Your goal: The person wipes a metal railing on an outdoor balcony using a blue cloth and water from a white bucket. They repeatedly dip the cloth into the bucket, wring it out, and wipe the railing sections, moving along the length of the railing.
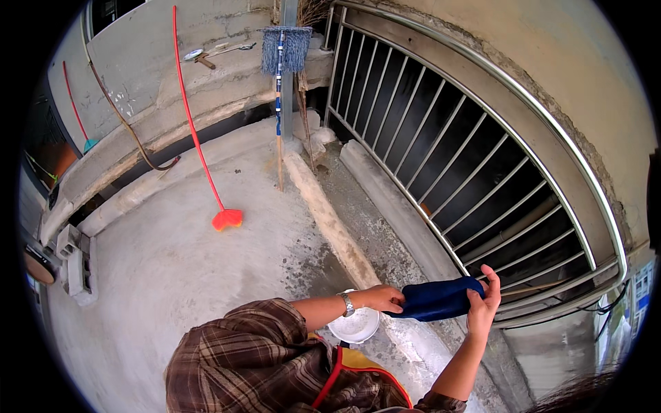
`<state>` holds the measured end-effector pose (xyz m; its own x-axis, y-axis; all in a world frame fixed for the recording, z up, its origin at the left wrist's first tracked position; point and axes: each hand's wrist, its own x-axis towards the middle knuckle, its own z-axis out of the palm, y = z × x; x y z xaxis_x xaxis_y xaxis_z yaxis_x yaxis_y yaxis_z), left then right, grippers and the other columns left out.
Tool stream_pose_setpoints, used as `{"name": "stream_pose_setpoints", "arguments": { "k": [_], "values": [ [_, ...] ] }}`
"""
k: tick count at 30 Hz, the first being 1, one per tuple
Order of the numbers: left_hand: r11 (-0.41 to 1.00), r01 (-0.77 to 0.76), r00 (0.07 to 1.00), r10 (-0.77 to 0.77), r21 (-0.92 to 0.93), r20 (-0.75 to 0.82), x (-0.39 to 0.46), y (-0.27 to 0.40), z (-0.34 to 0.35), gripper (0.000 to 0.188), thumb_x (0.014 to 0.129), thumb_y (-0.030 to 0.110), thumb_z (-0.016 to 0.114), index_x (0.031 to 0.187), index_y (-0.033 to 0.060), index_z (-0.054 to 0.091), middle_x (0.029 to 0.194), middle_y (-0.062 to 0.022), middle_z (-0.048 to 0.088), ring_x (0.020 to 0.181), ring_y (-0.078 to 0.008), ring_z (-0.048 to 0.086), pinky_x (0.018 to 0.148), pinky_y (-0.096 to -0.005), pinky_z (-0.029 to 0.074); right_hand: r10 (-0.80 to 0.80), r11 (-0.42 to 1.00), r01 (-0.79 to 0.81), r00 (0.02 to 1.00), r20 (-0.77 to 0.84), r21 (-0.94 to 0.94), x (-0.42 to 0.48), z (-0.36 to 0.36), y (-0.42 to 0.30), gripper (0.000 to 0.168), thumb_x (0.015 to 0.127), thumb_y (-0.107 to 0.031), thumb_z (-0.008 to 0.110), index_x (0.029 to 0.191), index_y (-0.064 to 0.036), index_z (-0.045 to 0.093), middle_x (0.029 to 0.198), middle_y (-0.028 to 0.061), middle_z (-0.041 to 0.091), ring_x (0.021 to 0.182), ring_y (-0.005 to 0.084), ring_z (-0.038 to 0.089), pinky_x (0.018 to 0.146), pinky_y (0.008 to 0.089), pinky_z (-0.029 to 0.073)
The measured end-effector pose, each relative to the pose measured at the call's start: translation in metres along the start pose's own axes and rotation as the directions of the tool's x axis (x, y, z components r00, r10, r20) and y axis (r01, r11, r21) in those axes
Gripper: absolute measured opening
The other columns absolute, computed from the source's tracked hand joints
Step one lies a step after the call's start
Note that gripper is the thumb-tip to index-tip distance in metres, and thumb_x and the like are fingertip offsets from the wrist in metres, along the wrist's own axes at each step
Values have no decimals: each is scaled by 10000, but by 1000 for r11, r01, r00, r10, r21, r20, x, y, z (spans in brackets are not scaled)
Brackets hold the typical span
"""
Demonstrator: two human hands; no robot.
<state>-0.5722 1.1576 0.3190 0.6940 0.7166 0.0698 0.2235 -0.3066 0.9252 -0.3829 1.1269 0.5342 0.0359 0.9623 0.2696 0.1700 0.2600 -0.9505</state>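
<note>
A folded dark blue cloth is stretched between my two hands, in front of the lower part of the metal railing. My left hand, with a metal watch at the wrist, grips the cloth's left end. At the right end my right hand pinches the fabric, thumb in front, with one finger raised. Below my left wrist a round white bucket stands on the wet floor, partly hidden by my forearm; whitish contents show inside it.
A stainless steel railing runs along the right, beside a low concrete curb. A red broom leans at the left wall. A blue string mop stands head-up against a metal post. Concrete blocks lie far left.
</note>
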Motion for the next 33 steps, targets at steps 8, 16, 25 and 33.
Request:
{"name": "stream_pose_setpoints", "arguments": {
  "k": [8, 16, 25, 33],
  "values": [
    [967, 77, 889, -177, -245, -421, 6, -28, -35, 204, 902, 175, 473, 860, -11, 545, 742, -8, 541, 693, -82, 462, 630, -252, 410, 75, 995, -81, 990, -119, -54, 8, -21, 42, 457, 708, 99, 501, 1150, -12, 472, 662, 0, 550, 612, 60, 495, 560, 182, 377],
    [905, 238, 853, -369, -353, -370, 31, -5, -75, 297, 912, 228, 470, 879, -56, 553, 830, -33, 572, 781, -94, 481, 701, -261, 409, 414, 908, -404, 830, -374, 109, -23, -51, 147, 358, 719, 65, 600, 1067, 31, 526, 810, 57, 573, 690, 115, 536, 623, 225, 427],
    [938, 172, 935, -252, -301, -249, 63, 69, -45, 317, 880, 209, 496, 641, 3, 471, 594, 8, 477, 567, -111, 412, 516, -344, 349, 475, 772, -355, 874, -106, 526, -20, -2, 159, 384, 814, -95, 587, 1166, 19, 486, 999, 55, 566, 867, 123, 523, 773, 225, 406],
    [950, 137, 984, -98, 282, -148, 75, 98, -37, 232, 810, 210, 507, 745, 3, 588, 746, -195, 588, 701, -354, 572, 617, -418, 435, 133, 988, -125, 987, 90, -92, -19, 32, 133, 544, 669, -57, 719, 1164, -5, 501, 1025, 85, 593, 919, 158, 551, 810, 287, 445]
  ]
}}
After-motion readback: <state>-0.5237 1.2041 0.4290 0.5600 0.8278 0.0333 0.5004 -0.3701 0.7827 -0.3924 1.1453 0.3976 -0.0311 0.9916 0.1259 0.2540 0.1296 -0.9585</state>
